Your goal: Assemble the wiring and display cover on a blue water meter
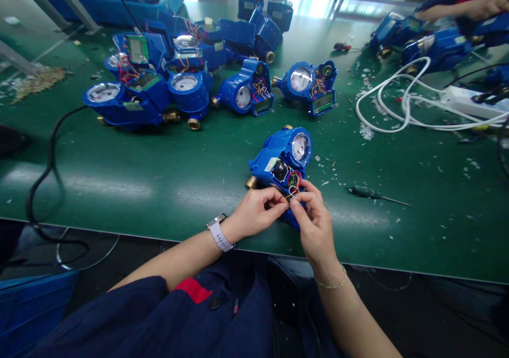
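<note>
In front of me on the green bench lies a blue water meter (271, 154), its round dial facing up and its wiring compartment open toward me. Thin coloured wires (294, 181) spill from the compartment beside a black round part (280, 171). My left hand (260, 209), with a watch on the wrist, pinches wires at the meter's near edge. Fingertips of my right hand (316, 217) are closed on the same wires, almost touching the left ones. The exact wire ends are hidden between my fingers. A blue cover partly shows below my hands.
Several blue meters (185, 85) crowd the bench's back left; two more (301, 79) lie ahead. A screwdriver (363, 192) is at right, another (342, 46) farther back. White cable (405, 101) loops toward a power strip (469, 101). Another person's hand (485, 7) is at upper right.
</note>
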Demonstrator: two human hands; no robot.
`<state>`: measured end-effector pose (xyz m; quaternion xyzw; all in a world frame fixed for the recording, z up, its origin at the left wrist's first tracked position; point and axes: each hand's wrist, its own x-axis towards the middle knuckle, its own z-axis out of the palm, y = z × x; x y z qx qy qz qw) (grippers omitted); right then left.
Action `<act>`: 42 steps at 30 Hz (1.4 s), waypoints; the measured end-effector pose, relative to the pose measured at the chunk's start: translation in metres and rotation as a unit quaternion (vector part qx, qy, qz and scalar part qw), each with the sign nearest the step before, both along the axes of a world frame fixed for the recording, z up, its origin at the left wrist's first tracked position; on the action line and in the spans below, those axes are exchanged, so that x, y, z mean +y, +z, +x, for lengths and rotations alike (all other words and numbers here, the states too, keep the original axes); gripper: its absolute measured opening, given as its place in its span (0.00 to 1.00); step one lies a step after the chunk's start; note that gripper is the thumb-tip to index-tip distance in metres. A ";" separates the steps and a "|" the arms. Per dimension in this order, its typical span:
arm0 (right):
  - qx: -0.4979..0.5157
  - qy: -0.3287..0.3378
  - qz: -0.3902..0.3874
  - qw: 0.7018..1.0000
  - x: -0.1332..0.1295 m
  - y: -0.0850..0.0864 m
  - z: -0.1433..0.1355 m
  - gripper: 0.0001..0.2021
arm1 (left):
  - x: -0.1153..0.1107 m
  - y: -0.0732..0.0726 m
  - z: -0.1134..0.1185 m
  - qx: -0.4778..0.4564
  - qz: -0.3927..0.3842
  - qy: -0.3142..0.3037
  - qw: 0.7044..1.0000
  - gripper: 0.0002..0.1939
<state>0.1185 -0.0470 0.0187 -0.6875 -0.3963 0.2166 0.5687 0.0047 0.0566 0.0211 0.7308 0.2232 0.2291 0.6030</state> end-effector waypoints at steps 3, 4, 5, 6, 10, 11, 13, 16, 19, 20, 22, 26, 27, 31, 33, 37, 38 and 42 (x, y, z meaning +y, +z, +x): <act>0.002 -0.010 0.003 1.000 0.000 0.000 0.000 0.09 | 0.000 0.000 -0.001 -0.002 0.020 -0.007 1.000 0.07; -0.009 -0.011 -0.001 1.000 0.000 0.001 0.000 0.10 | 0.000 0.000 -0.001 -0.001 0.021 -0.006 1.000 0.07; -0.027 -0.009 -0.007 1.000 0.000 0.001 -0.001 0.11 | 0.001 0.000 -0.001 0.001 0.020 -0.002 1.000 0.07; -0.053 -0.005 -0.013 0.999 -0.001 0.002 -0.001 0.11 | 0.001 0.000 -0.002 0.004 0.019 0.005 1.000 0.07; -0.182 0.019 -0.008 0.983 -0.005 0.002 -0.003 0.05 | 0.003 0.000 -0.004 0.005 -0.009 0.031 0.999 0.08; -0.202 0.025 -0.007 0.979 -0.005 0.002 -0.004 0.05 | 0.004 -0.001 -0.005 0.004 -0.024 0.034 0.999 0.09; -0.219 0.031 -0.010 0.975 -0.006 0.002 -0.004 0.05 | 0.005 -0.003 -0.005 0.002 -0.062 0.034 0.998 0.13; -0.222 0.036 -0.015 0.974 -0.006 0.002 -0.003 0.04 | 0.006 -0.005 -0.005 -0.003 -0.136 0.030 0.990 0.17; -0.218 0.035 -0.019 0.975 -0.006 0.003 -0.003 0.04 | 0.008 -0.007 -0.004 -0.005 -0.199 0.023 0.980 0.19; -0.216 0.034 -0.021 0.975 -0.006 0.003 -0.003 0.04 | 0.008 -0.007 -0.003 -0.004 -0.214 0.023 0.977 0.20; -0.213 0.035 -0.024 0.976 -0.006 0.003 -0.003 0.04 | 0.009 -0.007 -0.003 -0.008 -0.242 0.035 0.970 0.20; -0.212 0.038 -0.022 0.976 -0.006 0.003 -0.003 0.04 | 0.010 -0.007 -0.004 -0.022 -0.265 0.056 0.962 0.21; -0.213 0.038 -0.021 0.976 -0.006 0.003 -0.003 0.04 | 0.010 -0.006 -0.005 -0.023 -0.250 0.056 0.966 0.21; -0.216 0.036 -0.018 0.976 -0.005 0.003 -0.003 0.04 | 0.010 -0.005 -0.009 -0.001 -0.162 0.038 0.986 0.17; -0.216 0.035 -0.016 0.976 -0.005 0.002 -0.003 0.04 | 0.008 -0.004 -0.011 0.020 -0.125 0.014 0.992 0.14; -0.212 0.033 -0.019 0.977 -0.006 0.001 -0.003 0.04 | 0.006 0.000 -0.011 0.033 -0.043 0.009 0.998 0.10; -0.211 0.033 -0.022 0.977 -0.006 0.002 -0.003 0.04 | 0.005 0.000 -0.010 0.031 -0.022 0.015 0.999 0.10; -0.215 0.034 -0.019 0.976 -0.006 0.002 -0.003 0.04 | 0.004 0.001 -0.009 0.012 0.042 0.038 0.998 0.06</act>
